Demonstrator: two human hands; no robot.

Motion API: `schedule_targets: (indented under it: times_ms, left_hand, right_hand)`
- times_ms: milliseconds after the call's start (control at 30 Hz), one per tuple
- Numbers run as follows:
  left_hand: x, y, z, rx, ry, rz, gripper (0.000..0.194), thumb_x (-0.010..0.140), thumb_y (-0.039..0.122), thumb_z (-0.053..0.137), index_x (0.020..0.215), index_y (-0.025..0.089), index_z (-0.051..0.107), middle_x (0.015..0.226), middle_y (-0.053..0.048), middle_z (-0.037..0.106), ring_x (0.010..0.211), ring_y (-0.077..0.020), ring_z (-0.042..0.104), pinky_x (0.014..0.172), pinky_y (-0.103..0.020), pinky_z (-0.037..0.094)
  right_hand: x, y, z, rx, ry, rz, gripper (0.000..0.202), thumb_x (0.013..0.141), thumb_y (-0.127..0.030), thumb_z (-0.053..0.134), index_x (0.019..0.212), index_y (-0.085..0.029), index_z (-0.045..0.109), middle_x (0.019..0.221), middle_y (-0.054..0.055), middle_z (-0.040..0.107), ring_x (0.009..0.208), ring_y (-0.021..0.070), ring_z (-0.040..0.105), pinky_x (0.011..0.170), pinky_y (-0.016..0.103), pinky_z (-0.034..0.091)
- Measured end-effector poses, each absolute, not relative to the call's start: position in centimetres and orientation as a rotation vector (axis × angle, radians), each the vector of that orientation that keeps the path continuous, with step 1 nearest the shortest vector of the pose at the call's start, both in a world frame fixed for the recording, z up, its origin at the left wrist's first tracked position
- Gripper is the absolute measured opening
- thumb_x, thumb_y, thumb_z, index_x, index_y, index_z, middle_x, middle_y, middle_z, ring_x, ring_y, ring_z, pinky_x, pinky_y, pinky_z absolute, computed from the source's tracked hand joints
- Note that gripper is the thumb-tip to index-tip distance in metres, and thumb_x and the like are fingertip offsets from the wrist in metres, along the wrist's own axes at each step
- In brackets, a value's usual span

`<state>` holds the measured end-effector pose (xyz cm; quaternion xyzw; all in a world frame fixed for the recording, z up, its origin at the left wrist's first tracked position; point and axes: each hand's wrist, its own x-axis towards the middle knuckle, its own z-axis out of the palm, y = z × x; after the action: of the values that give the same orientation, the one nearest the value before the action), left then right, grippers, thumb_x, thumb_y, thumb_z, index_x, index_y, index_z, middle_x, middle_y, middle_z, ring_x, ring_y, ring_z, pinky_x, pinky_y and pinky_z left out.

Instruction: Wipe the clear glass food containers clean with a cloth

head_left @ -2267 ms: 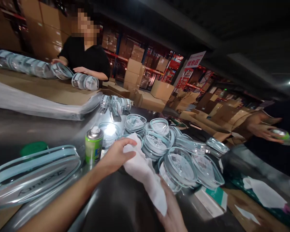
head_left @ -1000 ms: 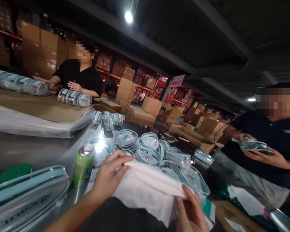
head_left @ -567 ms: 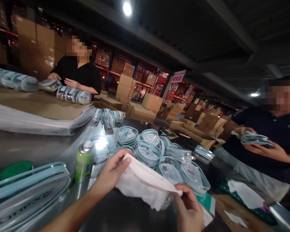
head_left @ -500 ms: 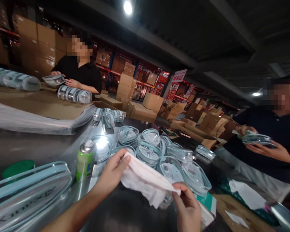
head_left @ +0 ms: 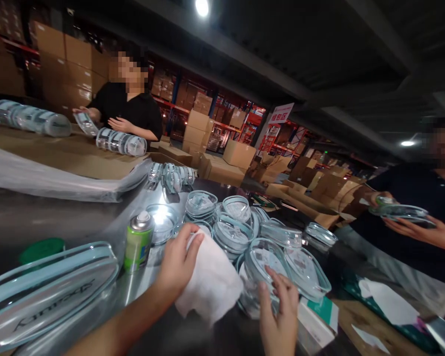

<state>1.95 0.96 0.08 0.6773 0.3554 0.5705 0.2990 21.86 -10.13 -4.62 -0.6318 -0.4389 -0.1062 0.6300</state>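
A white cloth (head_left: 211, 277) hangs from my left hand (head_left: 180, 257), pinched between thumb and fingers. My right hand (head_left: 280, 306) is empty, its thumb and fingers apart, just right of the cloth and in front of a clear round case with pale blue trim (head_left: 267, 259). Several more such cases (head_left: 233, 232) are piled behind both hands. A green spray can (head_left: 138, 242) with a white cap stands left of my left hand. At the far left lies a large clear case (head_left: 52, 301) with dark lettering.
A person (head_left: 129, 113) across the table handles a clear case beside rows of cases. Another person (head_left: 426, 198) at the right holds a case. A green lid (head_left: 40, 252) lies at left; a green and white box (head_left: 319, 321) is at right. Cartons and shelves stand behind.
My right hand has let go of the cloth's right end, and its fingers have opened. The cloth, stretched between both hands before, now hangs from my left hand. The person across has tilted the case.
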Motion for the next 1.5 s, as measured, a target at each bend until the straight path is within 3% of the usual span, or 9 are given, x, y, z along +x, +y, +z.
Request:
schedule_targets:
  times_ms: [267, 433, 567, 800, 1000, 1100, 1267, 1400, 1500]
  left_hand:
    - [2.2, -0.4, 0.0, 2.014, 0.779, 1.341, 0.021, 0.092, 0.038, 0.042, 0.083, 0.023, 0.054, 0.061, 0.004, 0.060, 0.051, -0.0157, 0.056, 0.052, -0.024, 0.038]
    - [1.5, -0.9, 0.4, 2.070, 0.676, 1.394, 0.022, 0.092, 0.039, 0.041, 0.081, 0.024, 0.053, 0.057, 0.005, 0.059, 0.046, -0.0139, 0.055, 0.047, -0.022, 0.038]
    - [0.8, -0.5, 0.8, 2.084, 0.739, 1.366, 0.024, 0.092, 0.040, 0.038, 0.083, 0.023, 0.053, 0.060, 0.004, 0.061, 0.050, -0.0156, 0.059, 0.051, -0.023, 0.042]
    - [-0.2, 0.0, 2.2, 2.341, 1.268, 0.955, 0.040, 0.096, 0.030, 0.030, 0.134, 0.023, 0.044, 0.105, -0.011, 0.067, 0.083, -0.0288, 0.069, 0.071, -0.039, 0.050]
    - [-0.4, 0.3, 1.6, 2.583, 1.019, 0.939, 0.039, 0.082, 0.045, 0.062, 0.118, 0.028, 0.065, 0.150, -0.013, 0.033, 0.130, -0.0376, 0.042, 0.101, -0.050, 0.038]
    - [-0.1, 1.0, 1.1, 2.470, 0.610, 0.836, 0.020, 0.079, 0.038, 0.067, 0.092, 0.024, 0.072, 0.137, -0.010, 0.053, 0.130, -0.0336, 0.042, 0.105, -0.048, 0.032]
    - [0.6, 1.7, 1.2, 2.273, 0.422, 0.776, 0.016, 0.081, 0.016, 0.049, 0.073, 0.017, 0.063, 0.074, -0.001, 0.066, 0.075, -0.0173, 0.060, 0.068, -0.026, 0.042]
    - [0.5, 1.7, 1.2, 2.291, 0.434, 0.795, 0.018, 0.082, 0.015, 0.044, 0.077, 0.017, 0.061, 0.075, -0.001, 0.066, 0.073, -0.0165, 0.059, 0.065, -0.025, 0.038]
    - [0.1, 1.7, 1.4, 2.333, 0.447, 0.821, 0.020, 0.085, 0.016, 0.041, 0.079, 0.018, 0.060, 0.080, -0.003, 0.067, 0.078, -0.0180, 0.060, 0.067, -0.026, 0.037]
  right_hand:
    - [15.2, -8.0, -7.8, -1.214, -1.407, -0.104, 0.045, 0.078, -0.027, 0.068, 0.121, -0.030, 0.055, 0.132, 0.008, 0.055, 0.120, 0.0267, 0.053, 0.099, 0.043, 0.043]
    - [13.9, -6.7, -8.1, -1.189, -1.259, 0.251, 0.011, 0.078, -0.030, 0.066, 0.086, -0.022, 0.063, 0.124, 0.010, 0.062, 0.117, 0.0277, 0.055, 0.099, 0.042, 0.040]
    - [13.8, -6.6, -8.1, -1.131, -1.241, 0.337, 0.014, 0.089, -0.035, 0.053, 0.083, -0.023, 0.054, 0.120, 0.009, 0.063, 0.114, 0.0231, 0.056, 0.098, 0.039, 0.040]
    - [14.3, -7.4, -6.5, -1.277, -1.422, 0.004, 0.016, 0.097, -0.032, 0.036, 0.088, -0.024, 0.047, 0.109, 0.006, 0.052, 0.109, 0.0173, 0.049, 0.095, 0.032, 0.036]
    - [15.1, -7.7, -4.6, -1.364, -1.553, 0.032, 0.014, 0.097, -0.028, 0.035, 0.087, -0.023, 0.043, 0.071, -0.003, 0.046, 0.064, 0.0126, 0.046, 0.058, 0.024, 0.034]
    - [15.7, -7.9, -3.4, -1.389, -1.654, 0.067, 0.012, 0.095, -0.027, 0.038, 0.086, -0.022, 0.045, 0.069, -0.004, 0.046, 0.060, 0.0118, 0.043, 0.057, 0.024, 0.031]
    - [16.5, -8.3, -1.8, -1.440, -1.689, 0.131, 0.012, 0.095, -0.030, 0.040, 0.095, -0.022, 0.050, 0.069, -0.005, 0.046, 0.060, 0.0114, 0.043, 0.058, 0.024, 0.031]
    - [16.5, -8.3, -1.4, -1.478, -1.656, 0.201, 0.026, 0.088, -0.037, 0.054, 0.108, -0.020, 0.054, 0.064, -0.006, 0.044, 0.056, 0.0113, 0.039, 0.054, 0.025, 0.028]
    - [16.3, -8.2, -1.0, -1.499, -1.640, 0.265, 0.021, 0.081, -0.039, 0.062, 0.086, -0.019, 0.059, 0.066, -0.004, 0.048, 0.061, 0.0117, 0.040, 0.057, 0.025, 0.029]
